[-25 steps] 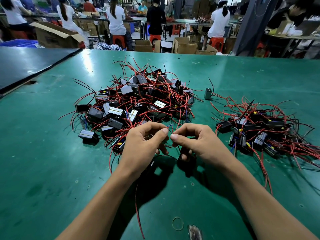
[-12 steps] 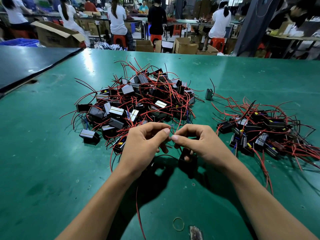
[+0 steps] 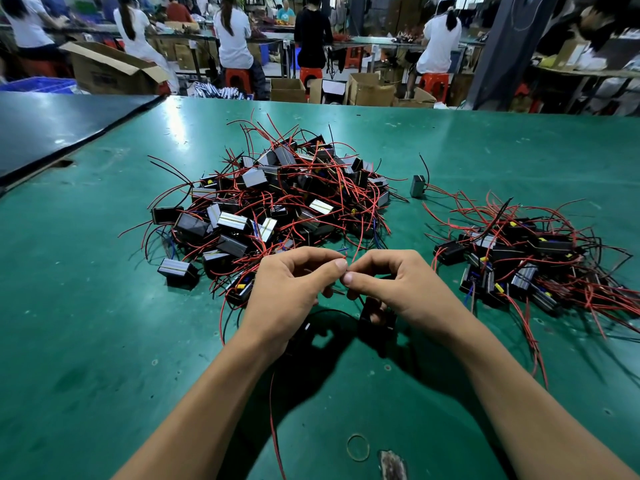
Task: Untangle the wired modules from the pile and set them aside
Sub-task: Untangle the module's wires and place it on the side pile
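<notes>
Green table [image 3: 104, 341] holds the pile [image 3: 277, 202] at centre and a smaller heap [image 3: 519, 258] well to its right, likely so freed units don't re-tangle; left hand [image 3: 287, 289] and right hand [image 3: 398, 285] meet just before the pile, fingertips [image 3: 348, 278] pinching a red wire [image 3: 343, 259]. Its end points up and away; a black module [image 3: 375, 318] lies under the right hand.

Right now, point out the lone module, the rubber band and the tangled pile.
lone module [image 3: 417, 186], head view, front face.
rubber band [image 3: 347, 447], head view, left arc.
tangled pile [image 3: 277, 209], head view, its middle.
</notes>
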### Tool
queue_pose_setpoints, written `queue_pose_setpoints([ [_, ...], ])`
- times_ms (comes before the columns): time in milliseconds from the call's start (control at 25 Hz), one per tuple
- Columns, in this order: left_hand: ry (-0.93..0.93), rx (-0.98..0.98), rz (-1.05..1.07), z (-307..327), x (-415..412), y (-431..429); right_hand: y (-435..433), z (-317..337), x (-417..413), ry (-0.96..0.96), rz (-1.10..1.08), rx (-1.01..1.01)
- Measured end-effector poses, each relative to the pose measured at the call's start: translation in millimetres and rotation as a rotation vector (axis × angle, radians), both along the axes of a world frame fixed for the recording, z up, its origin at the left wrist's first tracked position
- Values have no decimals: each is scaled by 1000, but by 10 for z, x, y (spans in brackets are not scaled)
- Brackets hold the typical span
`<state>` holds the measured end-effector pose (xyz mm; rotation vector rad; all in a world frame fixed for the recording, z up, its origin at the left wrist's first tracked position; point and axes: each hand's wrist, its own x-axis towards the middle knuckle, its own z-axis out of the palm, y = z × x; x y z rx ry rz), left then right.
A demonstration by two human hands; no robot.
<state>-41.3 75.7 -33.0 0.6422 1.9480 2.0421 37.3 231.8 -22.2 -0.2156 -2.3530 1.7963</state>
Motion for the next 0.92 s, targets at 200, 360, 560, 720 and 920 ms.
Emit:
queue_pose_setpoints([
  [200,-20,25,-9,14,-18,-17,8,8,8,-1,-1,1],
  [360,-36,24,-7,15,-25,-32,7,4,8,9,1,-3],
  [560,-48,14,-3,-4,-53,-27,23,-15,-3,20,4,-1],
  [720,-15,-20,17,-9,-61,-33,21,-37,-9,30,6,-16],
  [920,-22,-54,53,-12,-72,-48,24,-48,-20,30,23,-1],
])
